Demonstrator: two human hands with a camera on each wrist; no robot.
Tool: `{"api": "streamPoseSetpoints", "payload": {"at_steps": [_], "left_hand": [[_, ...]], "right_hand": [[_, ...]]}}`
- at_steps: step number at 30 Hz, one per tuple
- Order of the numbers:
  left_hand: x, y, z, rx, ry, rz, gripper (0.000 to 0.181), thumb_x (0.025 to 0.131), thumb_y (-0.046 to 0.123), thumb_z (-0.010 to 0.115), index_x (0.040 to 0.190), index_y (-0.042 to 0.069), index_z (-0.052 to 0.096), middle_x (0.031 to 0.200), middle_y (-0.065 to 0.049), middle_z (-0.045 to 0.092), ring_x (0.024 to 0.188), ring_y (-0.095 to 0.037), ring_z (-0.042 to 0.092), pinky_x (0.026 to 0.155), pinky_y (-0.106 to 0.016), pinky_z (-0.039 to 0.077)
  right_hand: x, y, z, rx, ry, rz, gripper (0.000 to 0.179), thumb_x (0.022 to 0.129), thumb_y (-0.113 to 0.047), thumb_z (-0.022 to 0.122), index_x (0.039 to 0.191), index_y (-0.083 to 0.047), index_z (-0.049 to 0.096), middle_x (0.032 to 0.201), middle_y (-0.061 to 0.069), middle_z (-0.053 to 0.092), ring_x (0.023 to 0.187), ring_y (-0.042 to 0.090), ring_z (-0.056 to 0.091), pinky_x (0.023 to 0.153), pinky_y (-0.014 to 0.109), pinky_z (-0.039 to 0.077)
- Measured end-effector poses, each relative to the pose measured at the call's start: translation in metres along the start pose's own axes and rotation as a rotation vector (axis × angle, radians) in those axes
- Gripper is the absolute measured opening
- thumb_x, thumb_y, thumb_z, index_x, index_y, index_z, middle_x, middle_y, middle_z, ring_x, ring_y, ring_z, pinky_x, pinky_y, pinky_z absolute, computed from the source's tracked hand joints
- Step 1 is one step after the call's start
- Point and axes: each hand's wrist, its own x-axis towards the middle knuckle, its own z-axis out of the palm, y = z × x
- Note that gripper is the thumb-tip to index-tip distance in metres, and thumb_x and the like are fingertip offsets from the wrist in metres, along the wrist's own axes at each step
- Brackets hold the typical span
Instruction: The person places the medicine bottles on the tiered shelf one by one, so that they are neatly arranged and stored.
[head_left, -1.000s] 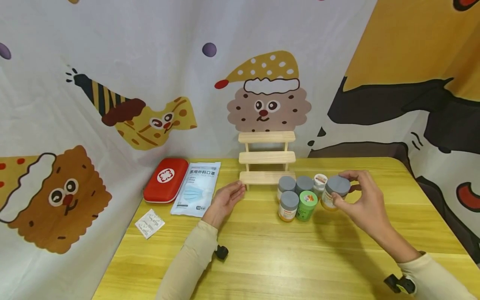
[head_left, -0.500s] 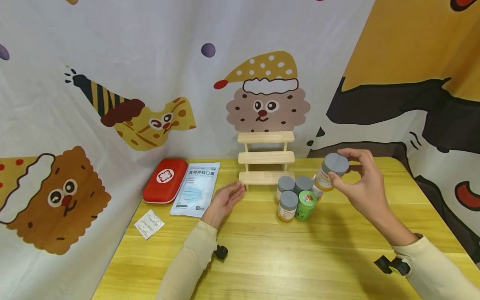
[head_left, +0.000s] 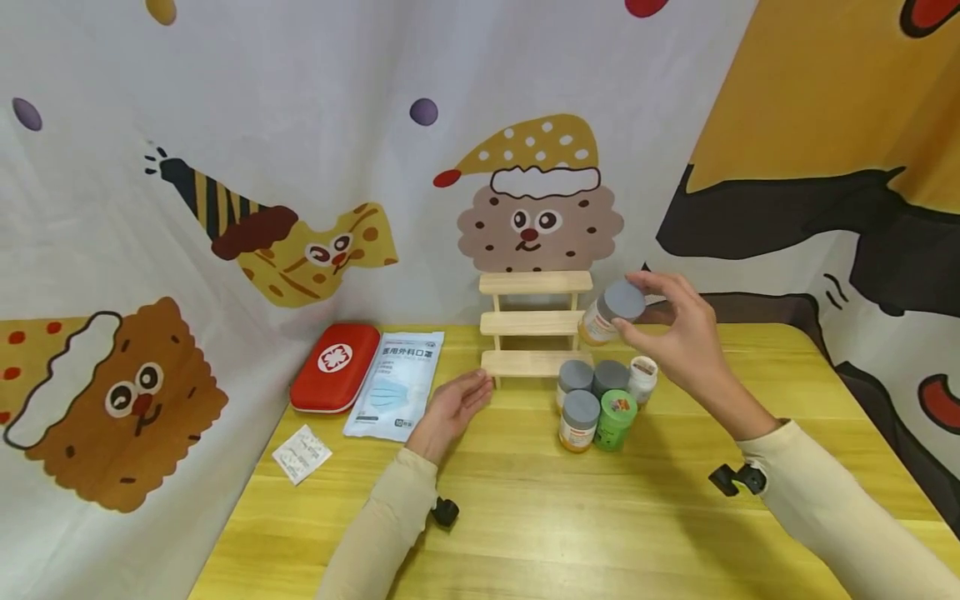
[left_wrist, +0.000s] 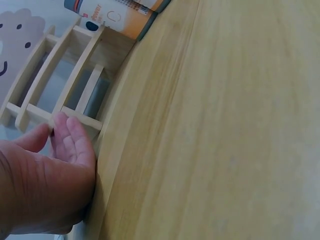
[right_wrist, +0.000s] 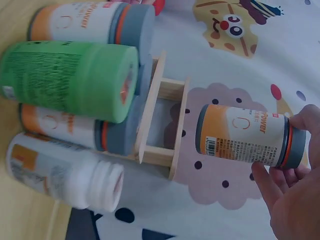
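My right hand (head_left: 678, 333) holds a grey-lidded pill bottle (head_left: 612, 312) by its lid, tilted in the air beside the upper steps of the wooden tiered stand (head_left: 536, 322). In the right wrist view the bottle (right_wrist: 242, 134) shows an orange and white label. With fingers nearly straight, my left hand (head_left: 452, 408) touches the left end of the stand's lowest step, as the left wrist view of the hand (left_wrist: 55, 175) also shows. In front of the stand's right side, a green bottle (head_left: 616, 419), a white bottle (head_left: 642, 380) and several grey-lidded bottles (head_left: 578, 421) stand close together.
At the table's left back lie a red first-aid case (head_left: 334, 367) and a blue-white mask packet (head_left: 395, 385). A small white sachet (head_left: 302, 454) lies nearer the left edge. Behind the table (head_left: 540, 517) hangs a printed cloth (head_left: 300, 100).
My right hand has lifted the grey-lidded pill bottle off the table and carried it up and left toward the stand. The left hand has stayed at the lowest step.
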Motion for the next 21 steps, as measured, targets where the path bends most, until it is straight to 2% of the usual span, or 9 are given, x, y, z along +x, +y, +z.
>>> {"api": "streamPoseSetpoints", "payload": {"at_steps": [4,9,14,18,21], "left_hand": [[0.000,-0.001,-0.001,-0.004,-0.002,-0.001,0.042,0.102,0.006,0.068,0.142,-0.005,0.059,0.108,-0.010,0.078,0.105,-0.019,0.075,0.118,-0.041,0.055],[-0.001,-0.001,0.000,0.001,0.001,-0.001,0.043,0.102,0.006,0.068,0.143,-0.005,0.059,0.110,-0.010,0.078,0.105,-0.018,0.075,0.118,-0.040,0.055],[-0.002,-0.002,0.000,0.009,0.011,0.002,0.043,0.103,0.007,0.067,0.143,-0.005,0.058,0.107,-0.009,0.078,0.102,-0.016,0.076,0.117,-0.039,0.055],[-0.002,-0.002,0.000,0.012,0.011,0.006,0.043,0.103,0.007,0.067,0.143,-0.006,0.058,0.106,-0.008,0.079,0.101,-0.016,0.076,0.115,-0.039,0.057],[0.000,-0.002,0.000,0.010,0.004,0.008,0.043,0.103,0.007,0.067,0.143,-0.006,0.058,0.107,-0.009,0.079,0.102,-0.016,0.076,0.115,-0.039,0.057]], "right_hand": [[0.013,-0.002,0.011,-0.014,-0.032,0.013,0.061,0.082,0.004,0.086,0.139,-0.007,0.067,0.129,0.012,0.062,0.115,-0.005,0.057,0.084,0.003,0.058],[0.027,-0.003,0.024,0.000,-0.069,0.053,0.059,0.086,0.000,0.083,0.141,-0.010,0.065,0.130,0.009,0.061,0.116,0.001,0.057,0.087,0.006,0.060],[0.039,-0.001,0.039,0.022,-0.086,0.062,0.056,0.087,-0.003,0.082,0.140,-0.009,0.066,0.128,0.010,0.061,0.118,0.011,0.058,0.090,0.017,0.065],[0.051,0.002,0.052,0.020,-0.092,0.059,0.053,0.088,-0.006,0.083,0.138,-0.009,0.066,0.128,0.013,0.060,0.119,0.021,0.060,0.094,0.030,0.067],[0.061,0.004,0.061,0.034,-0.096,0.070,0.052,0.088,-0.008,0.083,0.137,-0.008,0.066,0.129,0.014,0.059,0.118,0.023,0.060,0.096,0.043,0.067]]}}
